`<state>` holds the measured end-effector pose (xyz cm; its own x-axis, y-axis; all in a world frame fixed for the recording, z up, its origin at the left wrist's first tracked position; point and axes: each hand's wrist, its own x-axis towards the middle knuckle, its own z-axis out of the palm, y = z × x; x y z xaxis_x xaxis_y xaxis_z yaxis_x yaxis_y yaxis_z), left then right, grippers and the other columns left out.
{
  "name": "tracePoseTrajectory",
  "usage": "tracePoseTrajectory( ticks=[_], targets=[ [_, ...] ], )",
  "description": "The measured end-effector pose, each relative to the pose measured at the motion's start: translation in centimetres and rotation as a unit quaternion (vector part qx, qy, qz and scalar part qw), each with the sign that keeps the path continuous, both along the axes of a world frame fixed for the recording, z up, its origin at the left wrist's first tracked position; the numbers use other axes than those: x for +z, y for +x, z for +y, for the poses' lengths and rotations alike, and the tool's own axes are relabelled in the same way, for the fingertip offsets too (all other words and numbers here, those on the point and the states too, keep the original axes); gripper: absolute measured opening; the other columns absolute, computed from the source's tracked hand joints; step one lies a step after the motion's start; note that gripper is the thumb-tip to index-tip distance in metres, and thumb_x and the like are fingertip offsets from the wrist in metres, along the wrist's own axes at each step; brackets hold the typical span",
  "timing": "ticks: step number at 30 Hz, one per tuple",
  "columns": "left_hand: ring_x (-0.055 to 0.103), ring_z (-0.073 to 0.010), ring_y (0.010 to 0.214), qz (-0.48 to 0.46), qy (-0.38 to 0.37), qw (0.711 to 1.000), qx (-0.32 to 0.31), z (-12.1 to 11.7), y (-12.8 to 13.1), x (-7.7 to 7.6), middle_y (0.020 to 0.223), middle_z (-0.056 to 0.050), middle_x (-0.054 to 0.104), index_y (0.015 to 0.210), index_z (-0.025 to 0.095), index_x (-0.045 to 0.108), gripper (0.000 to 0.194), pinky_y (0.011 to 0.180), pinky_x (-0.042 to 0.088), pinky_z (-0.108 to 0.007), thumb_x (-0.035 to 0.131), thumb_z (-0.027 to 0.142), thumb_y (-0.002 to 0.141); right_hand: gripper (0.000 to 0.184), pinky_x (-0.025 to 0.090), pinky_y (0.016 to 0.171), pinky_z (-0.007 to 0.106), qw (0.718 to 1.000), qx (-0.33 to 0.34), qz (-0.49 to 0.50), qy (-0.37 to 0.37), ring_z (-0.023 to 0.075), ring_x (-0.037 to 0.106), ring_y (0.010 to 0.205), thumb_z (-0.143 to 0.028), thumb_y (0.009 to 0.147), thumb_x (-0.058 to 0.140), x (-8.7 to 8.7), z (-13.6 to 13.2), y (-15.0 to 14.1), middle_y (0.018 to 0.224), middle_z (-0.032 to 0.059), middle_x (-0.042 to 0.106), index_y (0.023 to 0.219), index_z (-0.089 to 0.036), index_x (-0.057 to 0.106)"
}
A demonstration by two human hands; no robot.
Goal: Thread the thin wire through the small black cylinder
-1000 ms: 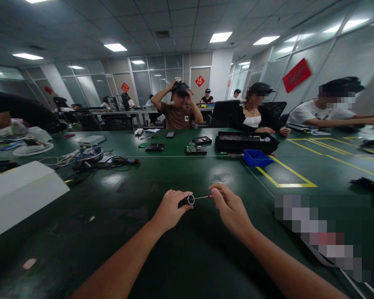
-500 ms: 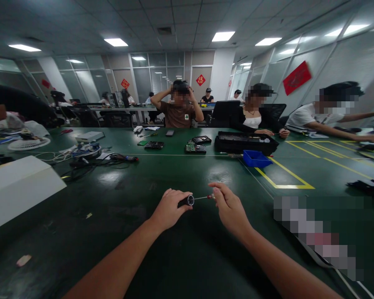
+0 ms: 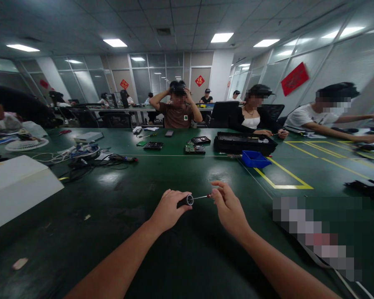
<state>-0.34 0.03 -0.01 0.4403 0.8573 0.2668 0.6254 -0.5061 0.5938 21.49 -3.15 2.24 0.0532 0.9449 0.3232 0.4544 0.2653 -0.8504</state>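
Observation:
My left hand (image 3: 168, 209) is closed round a short dark cylinder with a silver end (image 3: 188, 200), like a tool handle, held just above the green table (image 3: 174, 174). A thin metal rod with a small red collar (image 3: 202, 197) sticks out of that end toward the right. My right hand (image 3: 229, 207) pinches the rod's red-collared tip between thumb and fingers. Both forearms reach in from the bottom edge.
A white box (image 3: 17, 187) lies at the left. Cables and small tools (image 3: 87, 158) sit further back left. Circuit boards (image 3: 195, 148), a black tray (image 3: 244, 142) and a blue bin (image 3: 255, 159) lie mid-table. Yellow floor-style tape (image 3: 280, 176) marks the right. Several people sit across the table.
Both hands hold the same grip on the handle and rod. The view has shifted slightly; the hands sit a little higher in the picture.

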Motion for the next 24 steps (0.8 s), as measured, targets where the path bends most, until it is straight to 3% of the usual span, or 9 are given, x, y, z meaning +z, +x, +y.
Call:
tracePoseTrajectory(
  ticks=[3, 9, 11, 15, 21, 24],
  targets=[
    [0.059, -0.0252, 0.108, -0.012, 0.002, 1.000, 0.014, 0.0, -0.1, 0.0, 0.114, -0.003, 0.069, 0.128, 0.030, 0.062, 0.038, 0.107, 0.034, -0.050, 0.066, 0.034, 0.091, 0.026, 0.048, 0.071, 0.035, 0.999, 0.017, 0.031, 0.015, 0.0229, 0.064, 0.085, -0.042, 0.100, 0.045, -0.2, 0.0, 0.0, 0.094, 0.0052, 0.067, 0.115, -0.023, 0.055],
    [0.059, -0.0245, 0.107, -0.006, 0.006, 1.000, 0.007, 0.0, -0.1, 0.0, 0.112, -0.001, 0.069, 0.126, 0.032, 0.063, 0.037, 0.106, 0.034, -0.049, 0.069, 0.033, 0.090, 0.033, 0.044, 0.062, 0.033, 1.000, 0.008, -0.006, 0.003, 0.0196, 0.057, 0.067, -0.047, 0.101, 0.041, 0.3, -0.1, -0.1, 0.078, 0.0022, 0.062, 0.097, -0.024, 0.063],
    [0.059, -0.0245, 0.108, -0.009, 0.004, 1.000, 0.007, -0.1, -0.1, 0.0, 0.113, -0.002, 0.069, 0.126, 0.032, 0.063, 0.037, 0.107, 0.034, -0.048, 0.069, 0.033, 0.090, 0.031, 0.046, 0.065, 0.033, 1.000, 0.003, -0.004, 0.014, 0.0205, 0.060, 0.071, -0.045, 0.101, 0.042, 0.2, -0.1, -0.1, 0.082, 0.0034, 0.065, 0.103, -0.023, 0.064],
    [0.059, -0.0242, 0.108, -0.013, 0.010, 1.000, 0.013, 0.0, 0.0, -0.1, 0.113, -0.002, 0.069, 0.127, 0.030, 0.062, 0.038, 0.107, 0.034, -0.048, 0.069, 0.033, 0.090, 0.030, 0.051, 0.074, 0.035, 0.997, 0.015, 0.069, 0.019, 0.0225, 0.064, 0.085, -0.042, 0.099, 0.048, -0.2, 0.0, 0.0, 0.095, 0.0059, 0.068, 0.119, -0.022, 0.057],
    [0.059, -0.0235, 0.104, -0.022, 0.015, 0.999, 0.019, 0.0, 0.0, -0.1, 0.110, -0.003, 0.069, 0.127, 0.028, 0.063, 0.038, 0.105, 0.037, -0.045, 0.070, 0.032, 0.089, 0.027, 0.050, 0.079, 0.038, 0.991, 0.020, 0.127, 0.018, 0.0215, 0.064, 0.081, -0.045, 0.096, 0.053, -0.5, 0.4, -0.2, 0.085, 0.0046, 0.067, 0.103, -0.021, 0.064],
    [0.058, -0.0224, 0.104, -0.026, 0.017, 0.999, -0.006, 0.0, 0.0, 0.1, 0.111, -0.002, 0.069, 0.128, 0.030, 0.062, 0.040, 0.102, 0.039, -0.042, 0.070, 0.032, 0.089, 0.028, 0.052, 0.077, 0.038, 0.970, 0.018, 0.242, -0.029, 0.0209, 0.063, 0.078, -0.048, 0.093, 0.057, -0.8, 1.0, -0.2, 0.084, 0.0041, 0.066, 0.096, -0.021, 0.065]
  ],
)
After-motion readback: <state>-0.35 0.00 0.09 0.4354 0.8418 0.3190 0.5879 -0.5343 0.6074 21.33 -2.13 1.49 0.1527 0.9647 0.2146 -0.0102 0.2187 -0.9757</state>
